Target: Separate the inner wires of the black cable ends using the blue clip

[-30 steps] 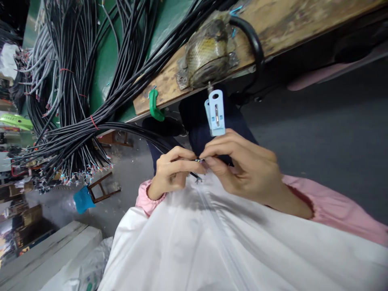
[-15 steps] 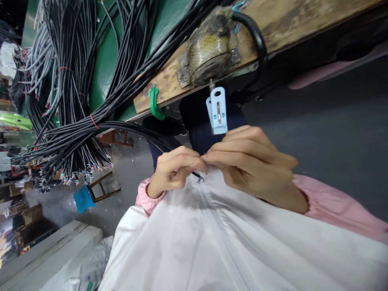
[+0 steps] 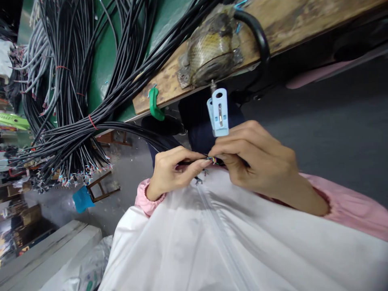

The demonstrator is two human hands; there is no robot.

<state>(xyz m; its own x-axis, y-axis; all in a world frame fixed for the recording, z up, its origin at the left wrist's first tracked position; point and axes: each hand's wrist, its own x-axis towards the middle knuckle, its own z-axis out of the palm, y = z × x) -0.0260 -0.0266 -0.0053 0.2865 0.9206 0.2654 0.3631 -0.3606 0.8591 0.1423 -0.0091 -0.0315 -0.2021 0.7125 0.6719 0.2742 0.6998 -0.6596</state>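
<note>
Between thumb and forefinger, my left hand [image 3: 176, 169] pinches a black cable close to its stripped end. Thin coloured wires [image 3: 214, 160] fan out of that end, in front of my left fingertips. My right hand [image 3: 257, 161] is closed, with thumb and forefinger pressed together at these wires; the fingertips hide exactly what they grip. Below my left thumb hang other cable ends [image 3: 198, 180] with bare wire tips, over the white apron [image 3: 194, 242]. Just above my right fingers is a light blue clip [image 3: 220, 113], attached to a metal shaft under a taped motor [image 3: 209, 50].
Bundles of black cables [image 3: 69, 52] tied with red bands cover the green tabletop [image 3: 103, 76]. A green clamp [image 3: 155, 104] grips the wooden board [image 3: 145, 95] at the table edge. A blue stool seat [image 3: 82, 199] and a white box [image 3: 60, 250] stand at the lower left.
My left thumb has straightened, and coloured wires now show between my hands. My right hand has shifted slightly right, opening a small gap from the left fingertips.
</note>
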